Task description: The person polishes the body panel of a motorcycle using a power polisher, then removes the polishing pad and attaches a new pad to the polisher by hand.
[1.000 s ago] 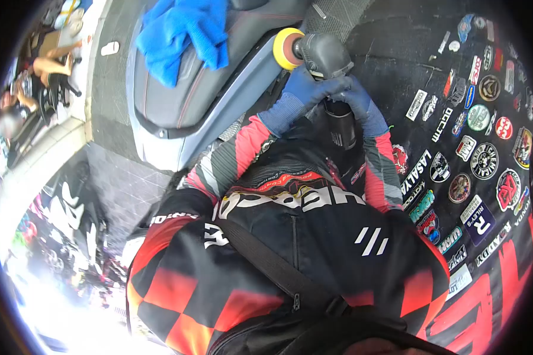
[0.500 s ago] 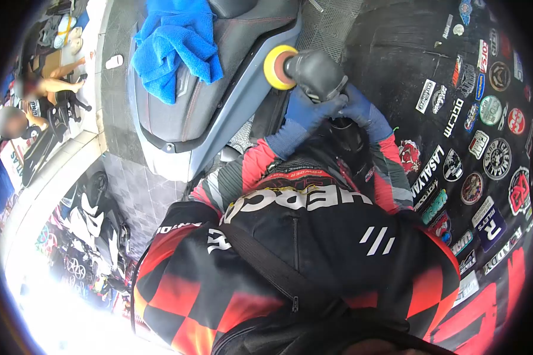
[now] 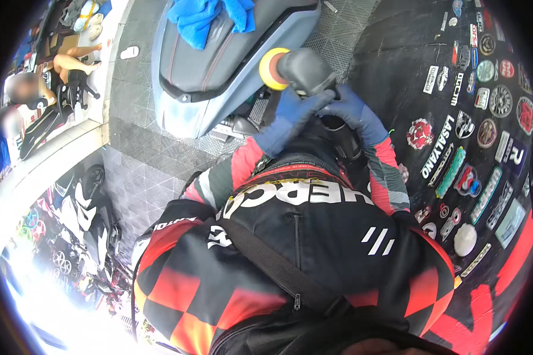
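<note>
A black power polisher (image 3: pixel 309 72) with a yellow and maroon round pad (image 3: pixel 273 68) is held in front of my body, its pad facing left. My left hand (image 3: pixel 293 115), in a blue glove, is closed on the polisher just below its head. Against the polisher's other side, my right hand (image 3: pixel 352 112), also gloved in blue, has its fingers wrapped in and meeting those of the left. The grey-blue scooter tail with its black seat (image 3: pixel 204 65) lies left of the pad, apart from it. A blue cloth (image 3: pixel 198 21) rests on the seat.
On the right stands a black surface (image 3: pixel 391 77) covered in stickers. Two people (image 3: pixel 26 89) sit at the upper left beyond a white ledge (image 3: pixel 71 139). Motorcycles (image 3: pixel 92 219) stand at the lower left. Grey tile floor (image 3: pixel 142 183) runs beside the scooter.
The polisher has shifted left and slightly down in view since the first frame, with both hands on it. The scooter and cloth appear farther right and higher than half a second ago.
</note>
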{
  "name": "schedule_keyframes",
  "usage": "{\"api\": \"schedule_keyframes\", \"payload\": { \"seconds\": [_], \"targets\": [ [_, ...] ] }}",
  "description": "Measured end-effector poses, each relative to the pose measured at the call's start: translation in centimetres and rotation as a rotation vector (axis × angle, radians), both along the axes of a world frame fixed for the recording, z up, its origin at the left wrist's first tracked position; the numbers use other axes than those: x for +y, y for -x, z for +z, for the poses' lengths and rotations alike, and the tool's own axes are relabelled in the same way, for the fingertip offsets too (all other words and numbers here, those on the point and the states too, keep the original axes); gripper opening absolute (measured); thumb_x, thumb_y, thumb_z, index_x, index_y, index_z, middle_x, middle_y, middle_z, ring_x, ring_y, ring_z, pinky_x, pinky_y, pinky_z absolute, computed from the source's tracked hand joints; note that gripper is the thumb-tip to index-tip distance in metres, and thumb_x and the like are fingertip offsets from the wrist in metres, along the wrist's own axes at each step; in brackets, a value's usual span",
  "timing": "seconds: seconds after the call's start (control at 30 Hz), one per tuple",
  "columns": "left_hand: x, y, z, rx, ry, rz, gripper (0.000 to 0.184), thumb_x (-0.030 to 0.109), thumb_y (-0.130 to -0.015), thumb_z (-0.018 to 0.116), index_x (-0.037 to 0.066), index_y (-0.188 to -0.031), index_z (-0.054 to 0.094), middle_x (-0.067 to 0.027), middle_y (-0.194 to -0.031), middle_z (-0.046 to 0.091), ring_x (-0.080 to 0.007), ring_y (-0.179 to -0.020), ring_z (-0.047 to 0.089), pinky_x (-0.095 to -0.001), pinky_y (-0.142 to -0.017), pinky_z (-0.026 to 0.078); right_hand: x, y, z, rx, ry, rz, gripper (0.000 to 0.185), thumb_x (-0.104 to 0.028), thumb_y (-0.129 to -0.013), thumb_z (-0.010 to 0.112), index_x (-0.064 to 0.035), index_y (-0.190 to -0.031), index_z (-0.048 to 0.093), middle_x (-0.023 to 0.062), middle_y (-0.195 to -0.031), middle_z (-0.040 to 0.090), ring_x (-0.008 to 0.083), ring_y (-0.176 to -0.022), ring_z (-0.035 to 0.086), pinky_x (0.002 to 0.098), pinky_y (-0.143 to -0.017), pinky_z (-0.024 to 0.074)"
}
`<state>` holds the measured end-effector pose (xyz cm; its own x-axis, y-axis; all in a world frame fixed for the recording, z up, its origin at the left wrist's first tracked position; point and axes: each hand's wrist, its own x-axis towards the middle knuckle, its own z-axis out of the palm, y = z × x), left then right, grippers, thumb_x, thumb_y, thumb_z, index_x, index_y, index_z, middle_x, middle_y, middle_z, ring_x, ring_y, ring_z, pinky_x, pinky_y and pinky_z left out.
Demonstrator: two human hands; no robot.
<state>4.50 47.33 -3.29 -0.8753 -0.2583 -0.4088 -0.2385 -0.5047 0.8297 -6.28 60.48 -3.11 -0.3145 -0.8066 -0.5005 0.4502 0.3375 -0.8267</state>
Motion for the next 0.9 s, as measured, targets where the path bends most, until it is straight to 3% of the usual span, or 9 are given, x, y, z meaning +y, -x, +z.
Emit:
{"api": "schedule_keyframes", "payload": {
  "seconds": [0.1, 0.17, 0.27, 0.37, 0.5, 0.63, 0.77, 0.83, 0.9],
  "targets": [
    [-0.7, -5.4, 1.8, 0.025, -0.017, 0.095, 0.047, 0.021, -0.08, 0.073, 0.0, -0.118, 0.056, -0.009, -0.108, 0.063, -0.0148, -0.094, 0.062, -0.0288, -0.081, 0.051, -2.0, -3.8, 4.3, 0.09, -0.03, 0.137, 0.054, -0.01, -0.073, 0.075, -0.0002, -0.121, 0.053, 0.0093, -0.106, 0.065, 0.0154, -0.096, 0.062, 0.0326, -0.086, 0.0497],
    [-0.4, -9.1, 2.2, 0.036, 0.012, 0.134, 0.048, 0.017, -0.079, 0.074, 0.0, -0.119, 0.055, -0.0097, -0.11, 0.062, -0.0156, -0.097, 0.061, -0.0297, -0.083, 0.051, -2.7, -6.1, 3.3, 0.068, 0.067, 0.169, 0.061, -0.02, -0.069, 0.078, -0.0008, -0.122, 0.053, 0.0137, -0.107, 0.066, 0.0209, -0.098, 0.063, 0.0343, -0.088, 0.0492],
    [0.6, -13.4, 1.0, 0.096, 0.095, 0.269, 0.052, 0.014, -0.08, 0.07, 0.0, -0.126, 0.05, -0.0118, -0.118, 0.058, -0.0177, -0.103, 0.059, -0.0321, -0.088, 0.05, -3.6, -8.3, 5.2, 0.414, 0.005, 0.42, 0.077, -0.038, -0.062, 0.081, 0.0002, -0.123, 0.053, 0.0216, -0.11, 0.063, 0.0312, -0.103, 0.062, 0.0369, -0.091, 0.0472],
    [1.1, -13.5, 0.4, 0.128, -0.176, 0.361, 0.056, 0.014, -0.08, 0.07, 0.0, -0.129, 0.047, -0.0128, -0.123, 0.054, -0.0195, -0.108, 0.057, -0.0341, -0.092, 0.048, -3.1, -8.0, 6.1, 0.48, -0.041, 0.408, 0.079, -0.026, -0.065, 0.081, 0.0016, -0.131, 0.047, 0.019, -0.115, 0.063, 0.0247, -0.105, 0.061, 0.0336, -0.095, 0.0456],
    [0.8, -7.5, -1.5, 0.026, 0.007, 0.275, 0.057, 0.012, -0.075, 0.076, -0.002, -0.124, 0.05, -0.0117, -0.113, 0.06, -0.0178, -0.098, 0.061, -0.0323, -0.085, 0.052, -0.7, -5.1, 1.1, 0.218, 0.168, 0.114, 0.068, -0.021, -0.067, 0.08, -0.0009, -0.125, 0.052, 0.0132, -0.11, 0.064, 0.0197, -0.1, 0.061, 0.0336, -0.088, 0.049],
    [0.3, 1.5, -3.4, 0.07, 0.206, -0.078, 0.045, 0.011, -0.077, 0.075, -0.001, -0.116, 0.055, -0.0074, -0.101, 0.065, -0.0141, -0.086, 0.063, -0.0281, -0.074, 0.053, 1.7, -1.6, -5.2, -0.016, 0.174, -0.227, 0.052, -0.013, -0.072, 0.074, 0.0003, -0.118, 0.054, 0.0088, -0.105, 0.064, 0.0154, -0.095, 0.06, 0.0322, -0.085, 0.0501],
    [1.9, 10.0, -5.5, -0.044, 0.233, -0.222, 0.04, 0.014, -0.071, 0.081, 0.0, -0.102, 0.061, -0.0065, -0.092, 0.067, -0.0128, -0.078, 0.064, -0.0268, -0.068, 0.053, 2.9, 1.5, -13.6, -0.247, 0.402, -0.471, 0.038, -0.022, -0.079, 0.067, -0.0022, -0.11, 0.058, 0.0051, -0.099, 0.063, 0.0145, -0.089, 0.061, 0.0314, -0.081, 0.0506],
    [2.6, 13.5, -5.0, -0.043, 0.413, -0.208, 0.037, 0.017, -0.071, 0.081, 0.001, -0.098, 0.063, -0.0048, -0.088, 0.067, -0.0117, -0.074, 0.063, -0.0262, -0.066, 0.052, 2.1, 2.5, -17.8, -0.245, 0.388, -0.554, 0.037, -0.029, -0.082, 0.065, -0.0042, -0.109, 0.059, 0.0053, -0.099, 0.063, 0.0144, -0.089, 0.061, 0.0315, -0.081, 0.0514],
    [2.5, 16.1, -5.6, -0.155, 0.387, -0.273, 0.037, 0.019, -0.071, 0.081, 0.0, -0.097, 0.063, -0.0043, -0.087, 0.067, -0.0117, -0.071, 0.063, -0.0269, -0.066, 0.052, 2.0, 3.2, -20.8, -0.758, 0.578, -0.631, 0.035, -0.03, -0.083, 0.065, -0.0057, -0.107, 0.058, 0.0049, -0.1, 0.063, 0.0158, -0.09, 0.062, 0.0326, -0.082, 0.0521]
  ]
}}
